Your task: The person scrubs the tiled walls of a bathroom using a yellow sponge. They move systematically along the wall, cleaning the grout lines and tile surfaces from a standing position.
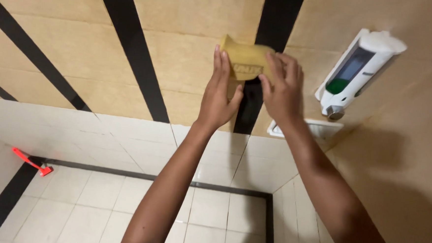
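in the head view, a yellow cloth [246,59] is being pressed against the tan wall [180,45], over a black stripe [275,21]. it is being held flat by the left hand [219,94], fingers extended along its left edge, and is being gripped at its right side by the right hand [283,88], fingers curled over it. wiping is judged to be under way; how much wall is already done cannot be told. a white soap dispenser [356,69] is hanging just right, green liquid showing low in its window. a red tool [31,162] is lying on the floor.
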